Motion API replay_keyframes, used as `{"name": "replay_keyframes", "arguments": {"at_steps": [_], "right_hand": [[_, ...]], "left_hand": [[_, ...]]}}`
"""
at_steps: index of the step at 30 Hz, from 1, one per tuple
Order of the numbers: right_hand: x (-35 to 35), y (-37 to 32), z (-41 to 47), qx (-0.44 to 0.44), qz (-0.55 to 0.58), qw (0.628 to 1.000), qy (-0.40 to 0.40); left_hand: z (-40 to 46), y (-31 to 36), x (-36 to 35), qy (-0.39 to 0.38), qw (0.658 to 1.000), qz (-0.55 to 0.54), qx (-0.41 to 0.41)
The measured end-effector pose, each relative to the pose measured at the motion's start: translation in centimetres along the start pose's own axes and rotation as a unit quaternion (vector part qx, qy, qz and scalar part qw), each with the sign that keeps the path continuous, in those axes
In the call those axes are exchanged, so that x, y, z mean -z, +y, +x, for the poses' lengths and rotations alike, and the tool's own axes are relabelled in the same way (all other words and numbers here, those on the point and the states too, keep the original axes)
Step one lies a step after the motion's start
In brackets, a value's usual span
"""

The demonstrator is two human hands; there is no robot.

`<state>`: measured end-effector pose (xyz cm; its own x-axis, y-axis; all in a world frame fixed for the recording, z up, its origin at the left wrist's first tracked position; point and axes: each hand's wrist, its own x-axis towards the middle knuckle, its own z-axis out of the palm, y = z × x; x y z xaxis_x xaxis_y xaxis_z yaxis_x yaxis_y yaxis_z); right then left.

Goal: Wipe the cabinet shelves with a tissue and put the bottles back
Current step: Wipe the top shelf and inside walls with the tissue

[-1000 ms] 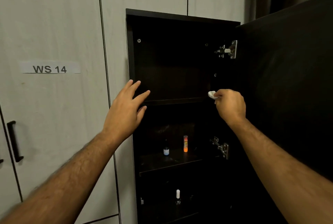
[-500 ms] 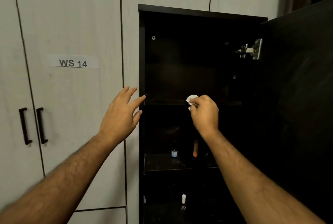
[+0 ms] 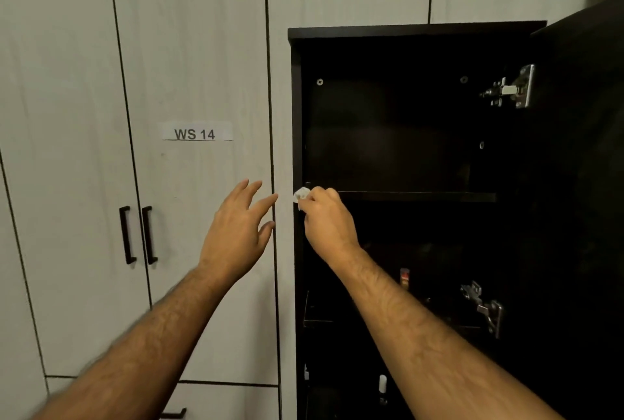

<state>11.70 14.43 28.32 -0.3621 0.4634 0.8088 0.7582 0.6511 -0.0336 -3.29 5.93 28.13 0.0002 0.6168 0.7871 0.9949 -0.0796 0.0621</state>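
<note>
White wardrobe doors (image 3: 189, 48) fill the left and top of view, label "WS 14" (image 3: 197, 133) on one panel, two black handles (image 3: 138, 235) below it. Dark cabinet (image 3: 405, 29) stands at right, its door (image 3: 580, 183) swung open at far right, upper hinge (image 3: 510, 89) and lower hinge (image 3: 483, 308) visible.

Change: a second ago the right hand (image 3: 329, 220) held the tissue (image 3: 301, 194) at the right end of the top shelf (image 3: 415, 197); half a second ago mid-shelf; now at the shelf's left front corner, touching the cabinet's left wall. So one full right-to-left pass along the front edge looks done. Top shelf wipe likely near finished; lower shelves probably next, then bottles back. The view has also panned left, so the cabinet sits further right in frame.

Right hand is clenched round the crumpled tissue, pinching it at the fingertips. Left hand (image 3: 236, 234) is released, fingers spread, hovering in front of the white door just beside the cabinet's left edge, holding nothing; contact with the door cannot be told.

Top shelf carries nothing visible. Orange bottle (image 3: 404, 277) on the middle shelf, partly hidden by the right forearm. White-capped bottle (image 3: 382, 386) on the lowest shelf. Interior dark, other bottles not clear.
</note>
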Motion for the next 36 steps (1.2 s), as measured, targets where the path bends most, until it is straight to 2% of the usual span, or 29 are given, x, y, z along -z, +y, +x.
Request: {"name": "replay_keyframes", "arguments": {"at_steps": [4, 7, 10, 16, 25, 28, 32, 36], "right_hand": [[-0.1, 1.5, -2.1, -0.001, 0.009, 0.999, -0.043], [0.0, 2.4, -4.3, -0.058, 0.074, 0.994, -0.051], [0.8, 3.2, -5.9, -0.134, 0.183, 0.973, -0.046], [3.0, 6.6, -7.8, -0.250, 0.327, 0.911, 0.012], [4.9, 10.3, -10.2, -0.320, 0.371, 0.868, 0.077], [4.6, 10.4, -11.6, -0.337, 0.382, 0.858, 0.065], [4.4, 9.5, -13.5, -0.352, 0.445, 0.822, 0.052], [2.8, 7.8, -16.1, -0.376, 0.478, 0.794, 0.013]], "left_hand": [[-1.3, 0.4, -0.9, -0.016, 1.000, 0.000, 0.009], [-2.1, 1.4, -1.7, -0.031, 0.999, -0.009, 0.008], [-2.8, 2.7, -2.5, -0.044, 0.999, -0.018, -0.007], [-3.4, 5.6, -3.6, -0.043, 0.995, -0.081, -0.026], [-3.8, 8.6, -5.7, -0.055, 0.988, -0.136, -0.041], [-4.6, 9.5, -6.8, -0.061, 0.985, -0.155, -0.041], [-6.1, 10.1, -8.2, -0.076, 0.978, -0.190, -0.035], [-8.6, 10.3, -9.0, -0.095, 0.963, -0.253, 0.018]]}}
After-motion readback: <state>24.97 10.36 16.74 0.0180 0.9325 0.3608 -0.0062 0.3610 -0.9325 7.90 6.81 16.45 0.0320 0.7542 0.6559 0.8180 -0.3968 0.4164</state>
